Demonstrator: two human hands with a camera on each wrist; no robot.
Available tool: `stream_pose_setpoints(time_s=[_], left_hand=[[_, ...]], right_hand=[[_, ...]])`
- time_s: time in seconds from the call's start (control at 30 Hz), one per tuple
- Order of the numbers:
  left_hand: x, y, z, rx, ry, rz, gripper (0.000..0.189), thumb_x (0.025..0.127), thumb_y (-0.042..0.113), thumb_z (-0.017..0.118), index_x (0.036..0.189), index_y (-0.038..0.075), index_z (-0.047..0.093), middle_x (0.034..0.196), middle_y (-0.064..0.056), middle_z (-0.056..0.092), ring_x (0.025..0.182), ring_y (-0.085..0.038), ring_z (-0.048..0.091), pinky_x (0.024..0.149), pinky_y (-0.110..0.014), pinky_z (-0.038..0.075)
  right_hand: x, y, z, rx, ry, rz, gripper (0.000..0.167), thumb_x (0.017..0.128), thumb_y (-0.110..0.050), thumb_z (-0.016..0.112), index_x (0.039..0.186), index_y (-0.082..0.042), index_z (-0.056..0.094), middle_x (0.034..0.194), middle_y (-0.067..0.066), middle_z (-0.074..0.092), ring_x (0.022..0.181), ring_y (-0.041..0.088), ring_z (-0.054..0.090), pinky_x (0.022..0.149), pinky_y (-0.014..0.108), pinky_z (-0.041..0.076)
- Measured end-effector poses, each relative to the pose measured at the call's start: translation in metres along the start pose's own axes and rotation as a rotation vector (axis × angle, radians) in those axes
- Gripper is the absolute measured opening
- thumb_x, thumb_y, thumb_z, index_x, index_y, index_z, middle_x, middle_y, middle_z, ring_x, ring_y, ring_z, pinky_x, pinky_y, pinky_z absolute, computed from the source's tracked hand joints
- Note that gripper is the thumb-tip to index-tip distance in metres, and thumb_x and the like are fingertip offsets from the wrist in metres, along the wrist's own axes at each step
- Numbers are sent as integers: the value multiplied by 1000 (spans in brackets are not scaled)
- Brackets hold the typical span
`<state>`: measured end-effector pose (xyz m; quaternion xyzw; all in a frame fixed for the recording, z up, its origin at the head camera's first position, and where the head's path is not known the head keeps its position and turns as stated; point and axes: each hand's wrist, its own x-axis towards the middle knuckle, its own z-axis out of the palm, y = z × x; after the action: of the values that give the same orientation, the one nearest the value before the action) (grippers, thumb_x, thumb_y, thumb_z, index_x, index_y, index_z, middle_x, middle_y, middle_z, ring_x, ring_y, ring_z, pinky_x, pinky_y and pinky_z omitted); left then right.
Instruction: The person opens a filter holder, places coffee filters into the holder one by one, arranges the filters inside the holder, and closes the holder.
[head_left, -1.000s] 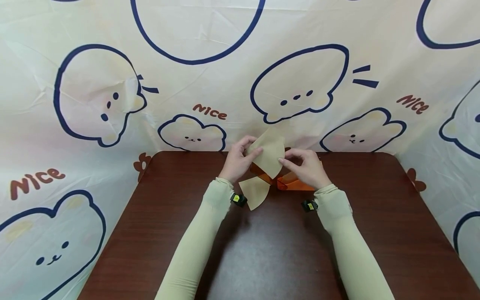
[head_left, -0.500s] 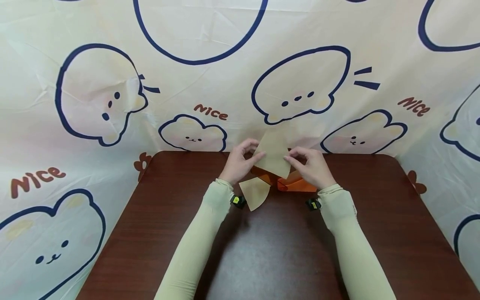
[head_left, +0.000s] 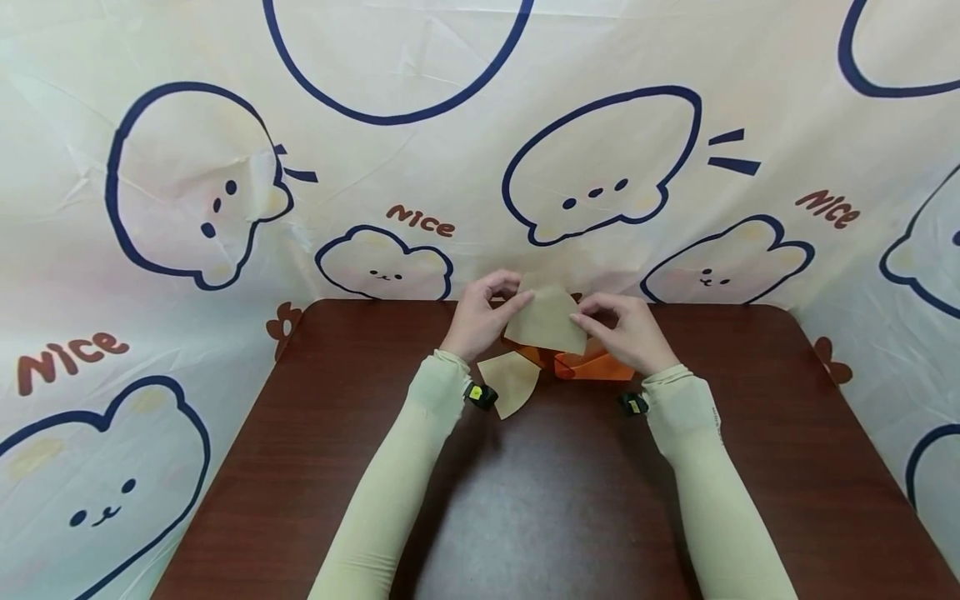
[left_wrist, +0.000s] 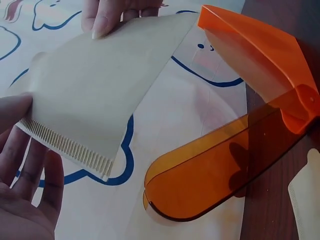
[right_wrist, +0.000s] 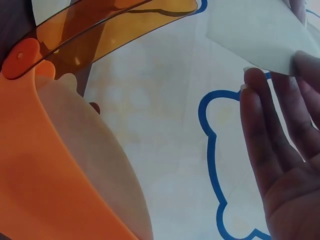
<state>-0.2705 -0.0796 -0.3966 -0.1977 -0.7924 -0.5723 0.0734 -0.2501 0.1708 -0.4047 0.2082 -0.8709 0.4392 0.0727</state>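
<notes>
A pale tan coffee filter [head_left: 546,323] with a crimped edge [left_wrist: 67,150] hangs between both hands above the table's far side. My left hand [head_left: 478,318] pinches its left side, thumb on the near face. The right hand [head_left: 628,332] pinches the opposite side between thumb and fingertips. Just below is an orange filter holder [head_left: 596,367], its translucent amber lid [left_wrist: 200,170] swung out. More filter paper [right_wrist: 102,145] shows inside the holder in the right wrist view. A second coffee filter [head_left: 512,385] lies on the table near my left wrist.
The dark brown wooden table [head_left: 540,508] ends at a cloth backdrop [head_left: 465,167] printed with blue cartoon outlines. This cloth rises close behind the hands and also runs along both sides.
The held coffee filter has turned and tilted, so its wide edge now faces down toward the table. The right hand has shifted slightly right. The second filter and the holder stay put.
</notes>
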Motion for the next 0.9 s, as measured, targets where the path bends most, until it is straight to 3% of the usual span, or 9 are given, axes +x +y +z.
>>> stream_pose_setpoints(time_s=[0.17, 0.43, 0.67, 0.8, 0.9], left_hand=[[0, 0, 1, -28, 43, -13, 22, 97, 22, 75, 114, 8, 73, 103, -8, 73, 95, -21, 65, 92, -42, 55], [0, -2, -1, -82, 102, 30, 19, 97, 19, 75, 112, 7, 72, 101, -11, 71, 92, -20, 64, 89, -49, 55], [-3, -6, -1, -86, 81, 41, 19, 97, 18, 75, 110, 6, 69, 95, -11, 72, 86, -20, 63, 87, -41, 53], [-5, -8, -3, -86, 63, 43, 20, 97, 19, 75, 113, 8, 69, 95, -9, 73, 88, -19, 62, 84, -34, 51], [-5, -7, -5, -78, 44, 62, 26, 97, 21, 75, 119, 10, 70, 104, -5, 75, 93, -18, 62, 83, -34, 50]], right_hand=[[-3, 3, 0, 19, 1, 1, 14, 96, -22, 77, 104, -11, 77, 100, 8, 73, 82, 23, 64, 74, 21, 56], [-9, 11, -1, 13, -12, 71, 16, 97, -25, 75, 104, -11, 78, 99, 6, 74, 87, 22, 64, 81, 25, 56], [-11, 12, -6, 29, 77, 34, 15, 99, -21, 72, 106, -8, 77, 102, 9, 74, 83, 20, 64, 76, 15, 53], [-12, 10, -8, 18, 78, 21, 14, 100, -21, 72, 105, -9, 77, 102, 8, 75, 83, 19, 64, 76, 14, 52], [-12, 8, -9, 3, 64, 8, 13, 100, -19, 71, 105, -9, 76, 102, 8, 75, 84, 19, 64, 78, 15, 52]])
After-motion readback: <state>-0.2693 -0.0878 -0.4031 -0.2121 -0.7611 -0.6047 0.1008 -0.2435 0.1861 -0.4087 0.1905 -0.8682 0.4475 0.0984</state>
